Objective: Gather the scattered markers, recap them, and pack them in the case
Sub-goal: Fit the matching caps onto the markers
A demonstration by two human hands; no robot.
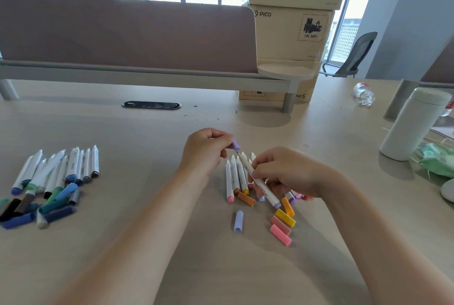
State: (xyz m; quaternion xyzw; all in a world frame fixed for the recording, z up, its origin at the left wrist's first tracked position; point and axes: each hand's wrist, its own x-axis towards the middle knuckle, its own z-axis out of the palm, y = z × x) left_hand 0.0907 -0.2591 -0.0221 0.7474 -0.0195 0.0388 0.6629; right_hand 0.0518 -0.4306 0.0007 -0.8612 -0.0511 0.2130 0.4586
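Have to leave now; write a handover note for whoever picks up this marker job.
Left grip pinches a lilac cap at the tip of the white marker held by the right grip.
Warm-coloured markers lie under the hands, loose caps beside them; a second batch with blue and green caps lies far left.
Done: markers gathered in two groups.
Left: nearly all recapping, all packing; no case in view.

Two bare forearms are showing in the head view: the left forearm and the right forearm, both slim and smooth. The left hand and right hand are showing bare too, with slender fingers and rounded knuckles.
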